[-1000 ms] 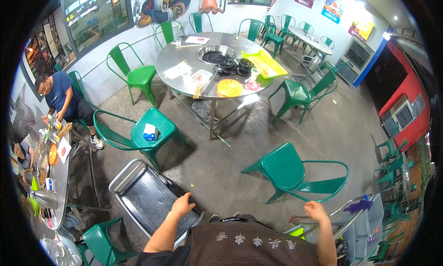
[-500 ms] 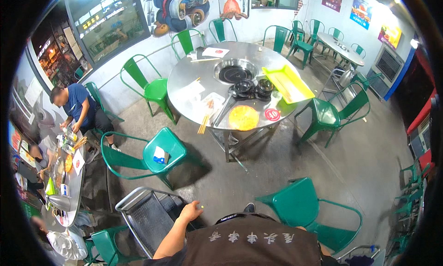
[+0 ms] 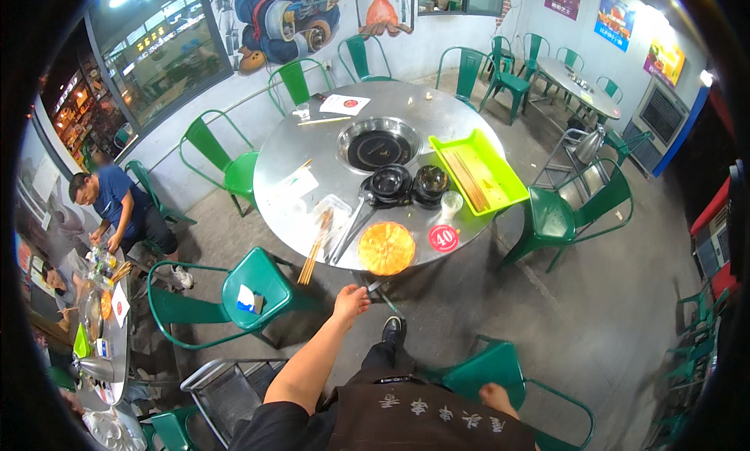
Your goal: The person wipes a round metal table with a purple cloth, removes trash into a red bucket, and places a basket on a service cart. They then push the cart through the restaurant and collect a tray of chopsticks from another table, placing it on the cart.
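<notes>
My left hand [image 3: 353, 302] is stretched forward, fingers curled, just short of the near edge of a round steel table [image 3: 281, 193]. Whether anything small is in those fingers I cannot make out. My right hand [image 3: 498, 398] hangs low in a loose fist over a green metal chair [image 3: 484, 371]; nothing shows in it. Closest to my left hand on the table are an orange-yellow round dish [image 3: 387, 248] and wooden chopsticks [image 3: 314, 252] across a clear plastic tray [image 3: 334, 216]. Behind them stand stacked black bowls [image 3: 389, 184], a clear cup [image 3: 451, 207] and a red round tag [image 3: 443, 238].
A lime-green tray [image 3: 500, 177] with thin sticks overhangs the table's right side. A sunken cooker [image 3: 380, 148] sits in the middle. Green chairs [image 3: 266, 283] surround the table. A grey metal-framed cart [image 3: 226, 388] is at lower left. A seated person [image 3: 125, 205] is at another table.
I have come closer to the round table. My left hand has moved forward toward its edge, its fingers curled. My right hand has come into view over the chair.
</notes>
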Tool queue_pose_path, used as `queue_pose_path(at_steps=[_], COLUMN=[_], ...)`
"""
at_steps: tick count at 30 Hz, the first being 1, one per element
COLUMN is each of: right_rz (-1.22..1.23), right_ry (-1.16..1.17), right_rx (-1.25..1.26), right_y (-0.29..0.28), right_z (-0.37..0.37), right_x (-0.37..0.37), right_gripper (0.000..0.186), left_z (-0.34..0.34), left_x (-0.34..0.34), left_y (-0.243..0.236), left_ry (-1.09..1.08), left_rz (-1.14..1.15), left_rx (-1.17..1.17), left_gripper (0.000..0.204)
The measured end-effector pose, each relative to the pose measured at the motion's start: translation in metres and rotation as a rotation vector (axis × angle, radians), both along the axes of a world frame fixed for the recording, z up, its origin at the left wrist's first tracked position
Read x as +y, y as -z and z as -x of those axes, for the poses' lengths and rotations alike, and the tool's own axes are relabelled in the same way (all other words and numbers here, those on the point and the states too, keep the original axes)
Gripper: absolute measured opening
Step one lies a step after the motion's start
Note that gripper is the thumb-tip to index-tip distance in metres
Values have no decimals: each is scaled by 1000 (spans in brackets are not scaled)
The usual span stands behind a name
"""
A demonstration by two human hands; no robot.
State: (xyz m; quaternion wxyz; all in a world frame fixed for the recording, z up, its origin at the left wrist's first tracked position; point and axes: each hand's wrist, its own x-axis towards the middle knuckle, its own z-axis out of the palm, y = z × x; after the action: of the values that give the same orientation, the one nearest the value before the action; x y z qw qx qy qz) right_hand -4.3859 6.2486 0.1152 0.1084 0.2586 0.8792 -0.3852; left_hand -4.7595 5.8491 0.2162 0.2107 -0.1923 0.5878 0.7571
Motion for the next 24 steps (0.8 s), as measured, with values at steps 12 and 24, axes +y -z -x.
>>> queue_pose_path(at_steps=[12,24], right_rz=[-217,534], right_ry=[99,420], right_rx=[-303,79], right_y=[-36,-163], right_z=[41,320], right_x=[36,72], right_gripper=[35,43], left_z=[131,146], left_x=[56,51], left_y=[51,-12], left_ry=[-41,50], left_rz=[1,-200], left_rx=[-167,-97], left_gripper=[23,25])
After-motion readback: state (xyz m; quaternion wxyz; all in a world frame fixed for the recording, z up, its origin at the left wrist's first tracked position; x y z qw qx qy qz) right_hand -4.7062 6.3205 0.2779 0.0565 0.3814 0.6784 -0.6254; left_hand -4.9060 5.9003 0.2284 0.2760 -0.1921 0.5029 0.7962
